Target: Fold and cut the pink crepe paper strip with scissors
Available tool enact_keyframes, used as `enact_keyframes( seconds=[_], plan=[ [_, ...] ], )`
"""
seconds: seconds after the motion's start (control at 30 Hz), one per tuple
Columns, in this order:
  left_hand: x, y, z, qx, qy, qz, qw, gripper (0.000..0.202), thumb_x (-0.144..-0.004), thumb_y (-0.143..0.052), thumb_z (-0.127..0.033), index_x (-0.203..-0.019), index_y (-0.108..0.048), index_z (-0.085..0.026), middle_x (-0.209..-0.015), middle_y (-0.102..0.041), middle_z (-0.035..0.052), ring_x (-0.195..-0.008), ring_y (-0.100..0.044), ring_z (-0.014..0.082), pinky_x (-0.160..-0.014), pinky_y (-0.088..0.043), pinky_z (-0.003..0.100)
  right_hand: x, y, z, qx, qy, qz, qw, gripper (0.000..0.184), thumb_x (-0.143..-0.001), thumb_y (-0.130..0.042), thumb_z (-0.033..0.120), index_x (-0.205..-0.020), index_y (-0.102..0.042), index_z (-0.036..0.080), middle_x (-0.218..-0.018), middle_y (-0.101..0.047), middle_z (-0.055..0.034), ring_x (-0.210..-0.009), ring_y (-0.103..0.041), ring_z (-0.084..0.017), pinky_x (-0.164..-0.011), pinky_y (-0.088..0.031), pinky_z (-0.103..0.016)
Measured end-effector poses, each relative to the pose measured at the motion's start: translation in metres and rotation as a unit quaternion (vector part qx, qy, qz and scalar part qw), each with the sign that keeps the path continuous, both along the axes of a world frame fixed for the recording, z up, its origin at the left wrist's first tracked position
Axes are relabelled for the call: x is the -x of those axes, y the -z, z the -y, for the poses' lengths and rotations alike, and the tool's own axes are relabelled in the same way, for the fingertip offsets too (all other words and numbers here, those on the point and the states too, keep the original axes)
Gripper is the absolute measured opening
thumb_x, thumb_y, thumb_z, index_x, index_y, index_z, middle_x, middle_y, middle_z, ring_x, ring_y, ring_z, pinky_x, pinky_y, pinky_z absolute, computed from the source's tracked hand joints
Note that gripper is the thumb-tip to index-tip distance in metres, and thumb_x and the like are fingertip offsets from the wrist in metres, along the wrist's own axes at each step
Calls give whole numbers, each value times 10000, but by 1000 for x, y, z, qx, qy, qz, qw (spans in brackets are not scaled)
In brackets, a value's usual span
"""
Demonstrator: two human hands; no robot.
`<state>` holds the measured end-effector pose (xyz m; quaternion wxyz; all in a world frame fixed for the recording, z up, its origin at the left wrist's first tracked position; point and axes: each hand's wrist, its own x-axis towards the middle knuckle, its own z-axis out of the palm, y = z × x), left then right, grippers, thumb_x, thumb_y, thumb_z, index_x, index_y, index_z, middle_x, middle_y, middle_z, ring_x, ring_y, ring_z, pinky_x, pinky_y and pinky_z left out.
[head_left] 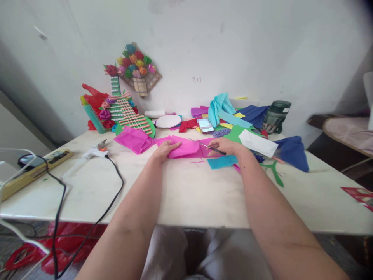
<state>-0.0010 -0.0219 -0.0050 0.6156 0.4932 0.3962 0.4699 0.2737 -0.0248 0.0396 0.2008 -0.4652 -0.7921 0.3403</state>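
Note:
My left hand (166, 149) is closed on a folded sheet of pink crepe paper (186, 148), pinching its left end just above the white table (186, 194). My right hand (229, 147) grips a pair of scissors (208, 146), whose thin blades point left across the pink paper. A small turquoise paper piece (222, 161) lies just in front of my right hand. Another crumpled pink sheet (134, 140) lies left of the held one.
A glue gun (94, 153) with a black cord lies at the left, near a power strip (32, 171). Paper flower crafts (125, 112) lean on the wall. Coloured paper scraps, a white disc (168, 121), a dark green jug (275, 116) and blue paper (293, 152) crowd the back right.

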Motion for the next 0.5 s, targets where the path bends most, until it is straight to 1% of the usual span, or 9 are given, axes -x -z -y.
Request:
enact_keyframes(
  seconds=[0.2,0.33,0.5],
  plan=[
    [0,-1,1,2,-5,1,1000,266,-541,-816,-320,-659,-672,-130,-592,-630,8,-506,-525,73,-473,-384,191,-1,-1,0,4,4,-4,1000,382,-455,-766,446,-690,-662,164,-535,-526,42,-516,-418,-92,-519,-360,-247],
    [1,1,0,4,-7,0,1000,275,-541,-815,-328,-666,-672,-130,-608,-637,14,-520,-537,78,-487,-398,193,0,-1,0,18,20,-20,999,403,-455,-765,448,-709,-662,152,-529,-526,32,-513,-425,-95,-516,-363,-249],
    [2,1,-1,-2,-3,2,1000,286,-539,-818,-322,-688,-676,-125,-610,-637,13,-517,-537,72,-479,-397,181,-2,3,-4,27,-10,-23,999,389,-497,-755,449,-736,-662,157,-591,-572,17,-563,-484,-112,-554,-392,-252]
  ],
)
